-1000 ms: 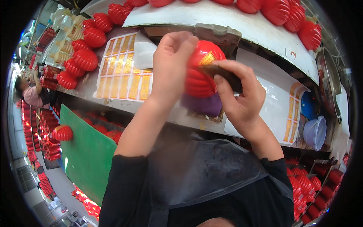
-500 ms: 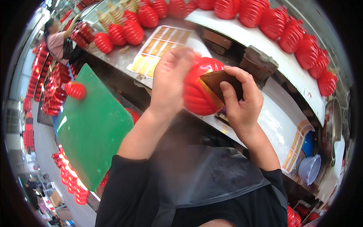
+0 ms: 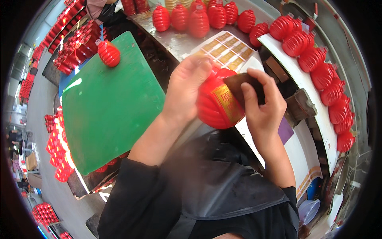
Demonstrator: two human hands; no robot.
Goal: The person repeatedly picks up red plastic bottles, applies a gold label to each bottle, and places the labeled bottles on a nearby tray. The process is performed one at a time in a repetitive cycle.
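A glossy red ribbed bottle [image 3: 207, 104] is held up in front of me, its top end wrapped by the fingers of my left hand [image 3: 181, 89]. On its side sits a gold and red label [image 3: 228, 105]. My right hand [image 3: 266, 104] pinches a dark brown flat pad [image 3: 241, 84] between thumb and fingers. The pad's edge lies against or very close to the bottle beside the label; I cannot tell if it touches. The bottle's neck is hidden behind my left hand.
Left of me lies a green board [image 3: 115, 107] with a red bottle [image 3: 108, 53] on it. Ahead is a sheet of gold labels [image 3: 227, 49]. More red bottles line a white shelf [image 3: 292, 63] curving right. A purple piece [image 3: 285, 132] and a pale blue bowl [image 3: 308, 211] are at right.
The view has turned, bringing more of the green board in. More of the label's face now shows on the bottle, where the pad and viewing angle hid it before. Both hands keep their holds.
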